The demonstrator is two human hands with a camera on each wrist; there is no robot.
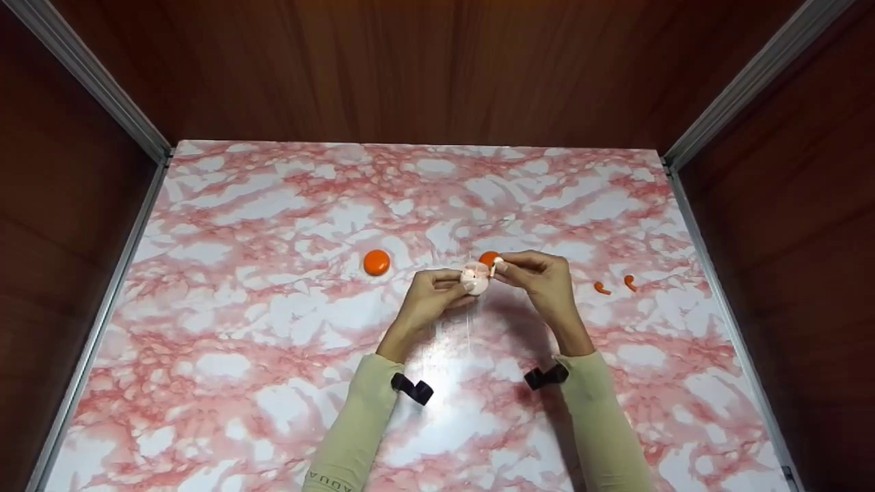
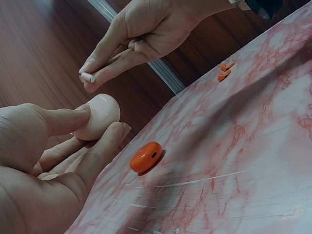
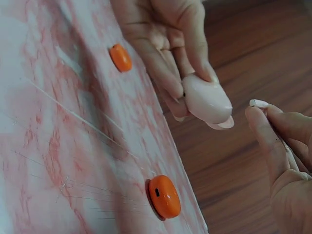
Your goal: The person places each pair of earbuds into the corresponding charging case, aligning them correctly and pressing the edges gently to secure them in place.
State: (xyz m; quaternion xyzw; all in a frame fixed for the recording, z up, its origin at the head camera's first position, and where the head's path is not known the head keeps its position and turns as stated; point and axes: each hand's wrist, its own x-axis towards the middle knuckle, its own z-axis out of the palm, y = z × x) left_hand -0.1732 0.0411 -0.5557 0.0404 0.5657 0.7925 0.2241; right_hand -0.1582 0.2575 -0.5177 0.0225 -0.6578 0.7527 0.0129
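Note:
A pale pink earbud charging case is held above the table between the thumb and fingers of my left hand. Its lid stands open on the far side in the right wrist view. Just to the right of the case, my right hand pinches a pale earbud by thumb and fingertips. In the left wrist view only the earbud's stem shows; the fingers hide the remainder. A small gap separates earbud and case.
One orange charging case lies closed left of the hands. A second orange case lies on the table behind the pink one. Two orange earbuds, one nearer and one farther, lie to the right. Wooden walls enclose the marbled table.

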